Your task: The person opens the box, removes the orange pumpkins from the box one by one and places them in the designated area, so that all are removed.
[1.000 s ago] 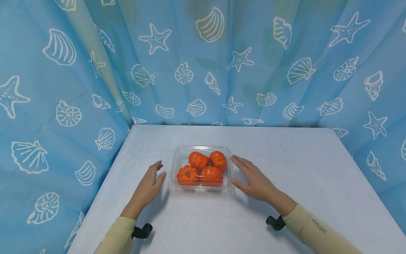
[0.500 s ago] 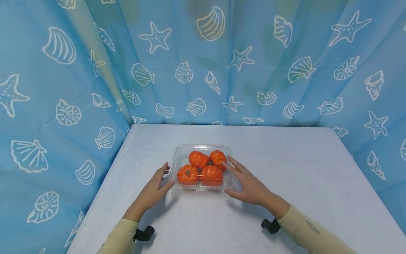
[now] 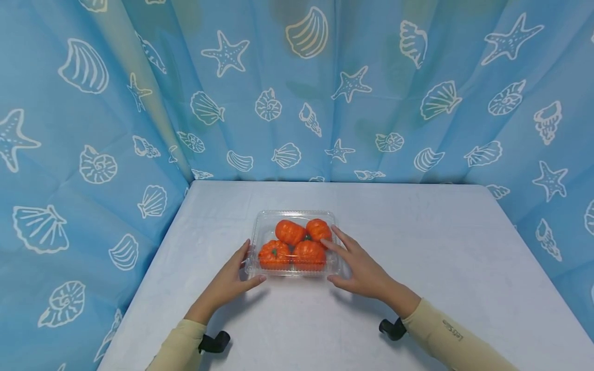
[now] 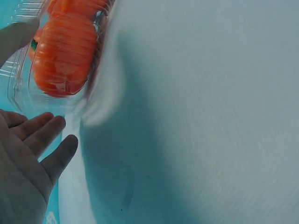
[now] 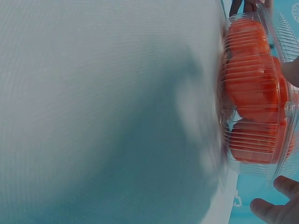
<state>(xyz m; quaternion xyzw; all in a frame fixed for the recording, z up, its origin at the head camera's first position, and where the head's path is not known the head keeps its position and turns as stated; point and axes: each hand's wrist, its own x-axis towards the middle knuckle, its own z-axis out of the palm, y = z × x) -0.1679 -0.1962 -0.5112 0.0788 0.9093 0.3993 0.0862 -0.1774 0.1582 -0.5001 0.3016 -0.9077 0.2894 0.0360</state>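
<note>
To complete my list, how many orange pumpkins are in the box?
4: back left pumpkin, back right pumpkin, front left pumpkin, front right pumpkin, all inside the box. None seems hidden.

A curtained-off booth, fitted out like a small recording set, was the scene, with blue curtain (image 3: 278, 72) printed in white shells and starfish hanging behind a table (image 3: 417, 232) and along its left and right sides. A smooth white covering dressed the tabletop, and a black camera (image 3: 215, 341) jutted out beside each beige sleeve (image 3: 178, 348), pointing to filming. Folds of fabric filled the background to the upper edge, leaving the kind of building around it impossible to tell.
</note>
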